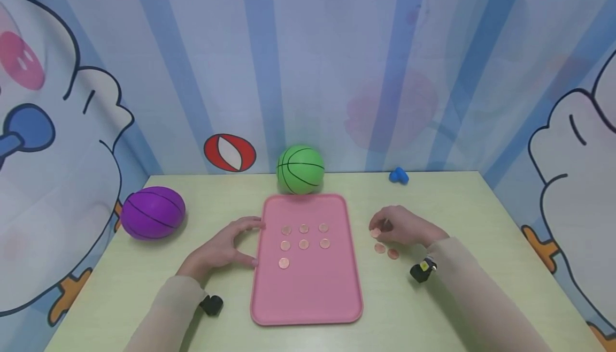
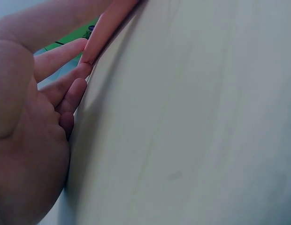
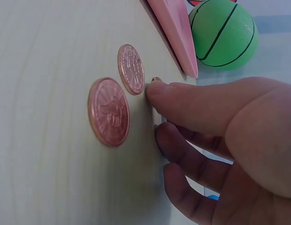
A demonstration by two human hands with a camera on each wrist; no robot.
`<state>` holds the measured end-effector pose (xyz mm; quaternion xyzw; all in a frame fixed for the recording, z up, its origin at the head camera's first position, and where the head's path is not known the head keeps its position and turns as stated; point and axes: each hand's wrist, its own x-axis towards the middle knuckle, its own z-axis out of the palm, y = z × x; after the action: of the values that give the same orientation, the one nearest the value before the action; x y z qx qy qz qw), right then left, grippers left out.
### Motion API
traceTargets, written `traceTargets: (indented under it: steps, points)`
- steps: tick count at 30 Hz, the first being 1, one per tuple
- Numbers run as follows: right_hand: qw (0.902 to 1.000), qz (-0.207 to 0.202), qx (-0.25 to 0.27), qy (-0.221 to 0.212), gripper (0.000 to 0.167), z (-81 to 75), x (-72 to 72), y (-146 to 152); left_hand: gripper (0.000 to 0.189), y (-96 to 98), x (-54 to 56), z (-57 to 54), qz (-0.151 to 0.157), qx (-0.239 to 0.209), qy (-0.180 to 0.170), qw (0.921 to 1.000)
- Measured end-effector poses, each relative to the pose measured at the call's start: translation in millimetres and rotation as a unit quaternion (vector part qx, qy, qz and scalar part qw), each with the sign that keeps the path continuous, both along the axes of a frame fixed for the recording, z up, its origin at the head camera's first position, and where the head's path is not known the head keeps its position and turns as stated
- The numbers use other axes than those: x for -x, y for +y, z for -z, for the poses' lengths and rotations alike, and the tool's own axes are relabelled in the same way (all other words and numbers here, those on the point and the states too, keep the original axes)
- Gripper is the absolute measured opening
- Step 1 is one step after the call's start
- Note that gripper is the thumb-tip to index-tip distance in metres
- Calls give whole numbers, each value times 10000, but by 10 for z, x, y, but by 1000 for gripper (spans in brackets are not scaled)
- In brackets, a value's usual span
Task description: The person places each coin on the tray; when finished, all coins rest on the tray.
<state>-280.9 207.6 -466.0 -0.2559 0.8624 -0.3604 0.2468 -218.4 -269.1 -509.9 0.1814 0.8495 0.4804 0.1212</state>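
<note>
My left hand [image 1: 217,249] touches the left rim of a pink tray [image 1: 315,296], thumb and fingers spread along it. Copper coins lie in the tray's upper half: two rows of three, then a single coin [image 1: 284,263] under the left column. Right of the tray, my right hand [image 1: 403,225] pinches another coin [image 1: 375,232] between thumb and fingertips, close over the table; only a sliver of it shows in the right wrist view. Two loose coins lie on the table beside that hand, a nearer one [image 3: 109,111] and a farther one [image 3: 131,69].
A green ball [image 1: 300,169] stands just behind the tray's far edge. On the left sits a purple ball [image 1: 153,213]. A small blue object [image 1: 399,175] lies at the table's back right. A printed curtain [image 1: 327,63] hangs behind the pale table [image 1: 216,330].
</note>
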Motion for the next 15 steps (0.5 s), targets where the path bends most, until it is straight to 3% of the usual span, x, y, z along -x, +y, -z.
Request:
traceTargets:
  steps: [7, 15]
  points:
    - [9997, 16, 171, -195, 15, 23, -34, -5, 91, -11, 2, 15, 36, 1, 42, 10000]
    - [9980, 248, 493, -302, 25, -35, -67, -77, 90, -16, 3, 19, 2, -62, -18, 10000]
